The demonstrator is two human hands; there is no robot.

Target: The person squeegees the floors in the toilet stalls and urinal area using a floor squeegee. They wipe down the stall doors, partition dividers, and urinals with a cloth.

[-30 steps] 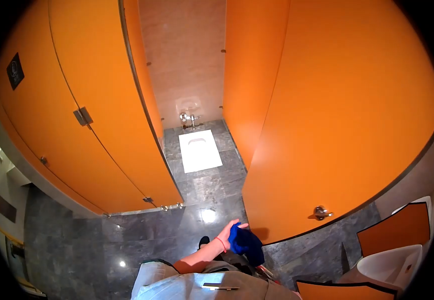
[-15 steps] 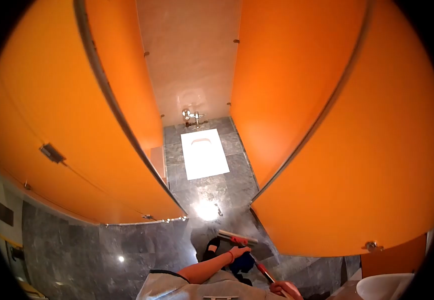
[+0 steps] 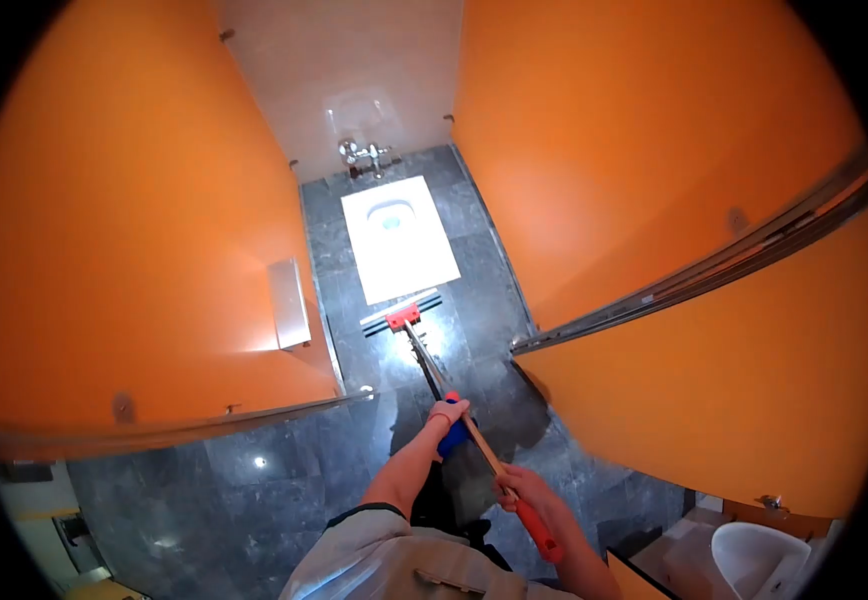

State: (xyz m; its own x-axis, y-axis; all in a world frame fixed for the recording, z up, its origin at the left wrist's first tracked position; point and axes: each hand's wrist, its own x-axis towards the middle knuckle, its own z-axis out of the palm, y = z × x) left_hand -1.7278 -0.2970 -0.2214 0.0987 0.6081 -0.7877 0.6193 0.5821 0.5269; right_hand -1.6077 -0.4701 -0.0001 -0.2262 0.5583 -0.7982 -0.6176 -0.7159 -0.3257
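Note:
A floor squeegee (image 3: 404, 319) with a red centre joint lies on the grey tiles just in front of the white squat toilet (image 3: 409, 265). Its long pole slants back toward me and ends in a red grip. My left hand (image 3: 449, 410) is closed around the pole partway up. Farther back, my right hand (image 3: 526, 488) wraps the pole just ahead of the red grip. Beneath my left hand shows something blue (image 3: 455, 440), whose kind I cannot make out.
Orange partitions (image 3: 564, 170) stand on both sides of the stall. A metal flush valve (image 3: 369, 155) sticks out behind the toilet. A small box (image 3: 289, 303) hangs on the left partition, and a white basin (image 3: 759, 555) is at the lower right.
The squeegee head has moved forward into the stall, up to the toilet's front edge. Both hands have shifted with the pole, and my view has come closer to the stall.

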